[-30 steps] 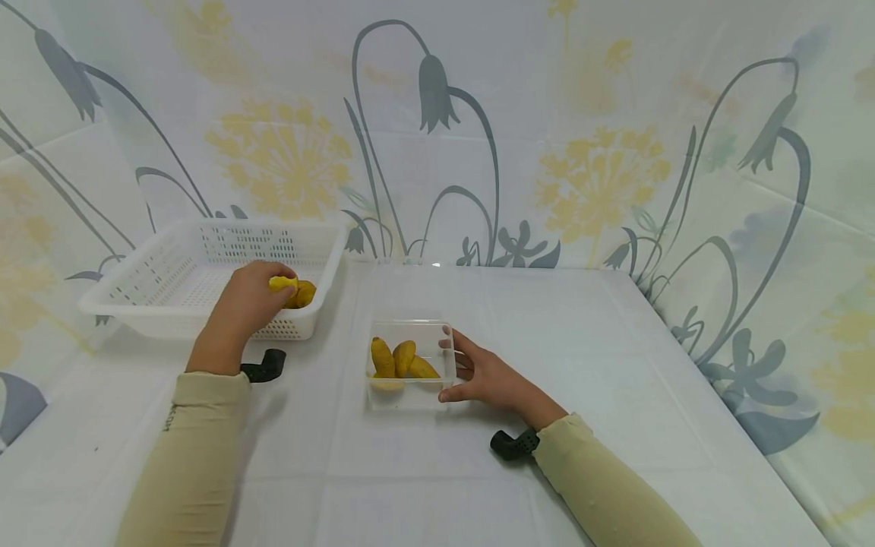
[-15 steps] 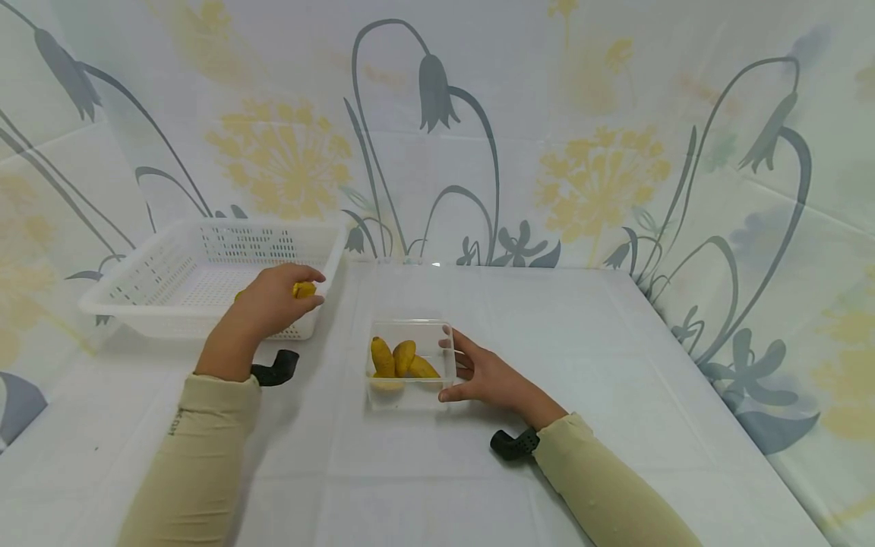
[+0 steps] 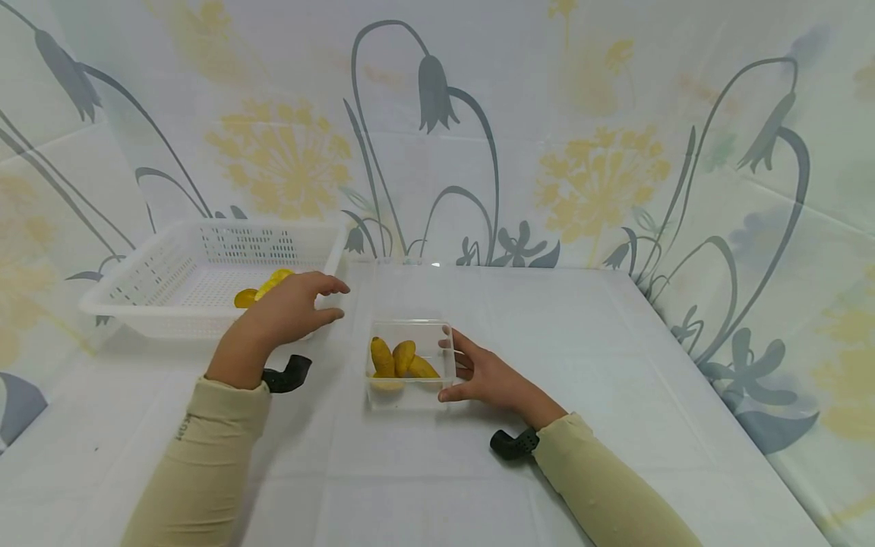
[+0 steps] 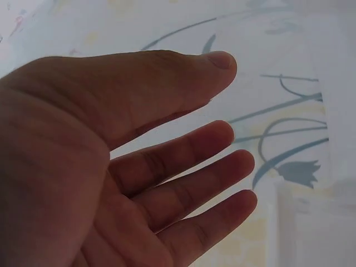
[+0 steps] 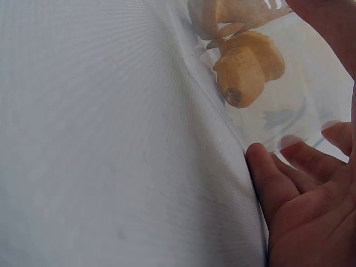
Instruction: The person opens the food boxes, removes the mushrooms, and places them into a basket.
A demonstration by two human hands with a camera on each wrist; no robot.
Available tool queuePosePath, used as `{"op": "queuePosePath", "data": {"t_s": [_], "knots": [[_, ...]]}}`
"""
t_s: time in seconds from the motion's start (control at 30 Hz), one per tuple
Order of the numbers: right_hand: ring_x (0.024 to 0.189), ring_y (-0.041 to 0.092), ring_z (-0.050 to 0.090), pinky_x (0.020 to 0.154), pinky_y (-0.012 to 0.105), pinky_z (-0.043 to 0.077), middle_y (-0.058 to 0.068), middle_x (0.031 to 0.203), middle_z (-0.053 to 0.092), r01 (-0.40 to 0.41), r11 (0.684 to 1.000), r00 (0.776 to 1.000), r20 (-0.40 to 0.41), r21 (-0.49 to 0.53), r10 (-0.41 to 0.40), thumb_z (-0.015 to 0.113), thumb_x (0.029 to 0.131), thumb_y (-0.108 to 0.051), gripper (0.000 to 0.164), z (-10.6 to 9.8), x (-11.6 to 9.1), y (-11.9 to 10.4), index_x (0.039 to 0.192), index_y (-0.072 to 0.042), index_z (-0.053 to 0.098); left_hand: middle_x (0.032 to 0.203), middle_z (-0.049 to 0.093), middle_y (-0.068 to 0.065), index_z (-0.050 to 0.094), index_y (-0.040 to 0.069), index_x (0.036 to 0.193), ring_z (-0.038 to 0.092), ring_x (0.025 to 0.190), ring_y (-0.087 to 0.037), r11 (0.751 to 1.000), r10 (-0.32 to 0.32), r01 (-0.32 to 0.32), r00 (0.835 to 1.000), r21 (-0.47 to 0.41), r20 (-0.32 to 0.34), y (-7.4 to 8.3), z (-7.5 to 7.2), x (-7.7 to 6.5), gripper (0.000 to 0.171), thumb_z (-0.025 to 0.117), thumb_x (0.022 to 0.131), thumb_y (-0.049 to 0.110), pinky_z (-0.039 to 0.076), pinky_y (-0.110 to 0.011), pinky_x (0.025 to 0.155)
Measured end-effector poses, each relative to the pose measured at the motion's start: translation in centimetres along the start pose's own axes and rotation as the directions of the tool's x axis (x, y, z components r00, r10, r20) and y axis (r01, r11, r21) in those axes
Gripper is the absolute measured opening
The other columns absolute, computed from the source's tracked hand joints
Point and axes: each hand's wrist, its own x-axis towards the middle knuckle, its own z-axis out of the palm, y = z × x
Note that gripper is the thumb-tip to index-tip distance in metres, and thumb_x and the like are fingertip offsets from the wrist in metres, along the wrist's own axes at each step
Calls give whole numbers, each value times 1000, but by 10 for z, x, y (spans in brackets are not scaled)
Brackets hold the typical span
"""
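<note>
My left hand [image 3: 294, 306] hovers over the near right corner of a white perforated basket [image 3: 153, 323], fingers apart, holding nothing; the left wrist view shows its bare palm [image 4: 50, 183]. Beside it, inside the basket, lie short yellow banana-like fruits [image 3: 272, 282], partly hidden by the hand. With thumb and fingers spread around the right side, my right hand [image 3: 488, 377] holds a clear plastic container [image 3: 410, 323]. Several yellow fruits [image 3: 405, 357] rest in that container. Through its wall, the right wrist view shows a blunt, dark-tipped fruit [image 5: 240, 78].
A white cloth [image 3: 410, 479] covers the table. Behind and at the sides stands a floral-patterned backdrop [image 3: 519, 190]. Each wrist wears a black device [image 3: 514, 445]. The table's right edge [image 3: 711, 387] slants down towards the front.
My left hand has let go of a yellow fruit in the basket and shifted right over the basket's rim, its fingers spreading. The right hand and the container have stayed still.
</note>
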Motion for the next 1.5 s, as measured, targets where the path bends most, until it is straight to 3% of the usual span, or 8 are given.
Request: {"op": "queuePosePath", "data": {"t_s": [0.3, 0.83, 1.13, 1.5], "knots": [[143, 24, 36, 110, 41, 39, 1, 157, 31, 13, 1000, 1000, 5, -5, -13, 84, 74, -34, 113, 0, 1, 1, 157, -26, 8, 128, 62, -13, 60, 11, 130, 56, 116, -32, 1000, 0, -1, 998, 12, 60, 14, 3, -1, 39, 65, 92, 22, 49, -49, 97], [143, 24, 36, 111, 40, 39, 1, 158, 30, 12, 1000, 1000, 3, 15, -12, 84, 74, -30, 112, 0, 1, 1, 157, -30, 9, 127, 62, -9, 61, 12, 129, 57, 117, -28, 998, 63, -63, 988, -6, 143, 33, 13, 0, 39, 66, 92, 21, 50, -46, 98], [142, 25, 37, 111, 41, 40, 1, 158, 30, -1, 1000, 1000, 5, 21, 1, 84, 75, -29, 112, 0, 1, -1, 157, -28, 9, 128, 62, -11, 62, 10, 127, 57, 118, -31, 995, 101, -100, 977, -17, 187, 40, 22, 4, 36, 65, 92, 18, 50, -46, 98], [143, 24, 37, 111, 41, 39, 1, 158, 30, -14, 1000, 1000, 6, 23, 14, 84, 75, -30, 111, 0, 1, -2, 156, -31, 9, 121, 67, -4, 65, 13, 124, 60, 114, -28, 994, 106, -102, 967, -32, 233, 43, 32, 7, 35, 68, 90, 19, 54, -40, 91]]}}
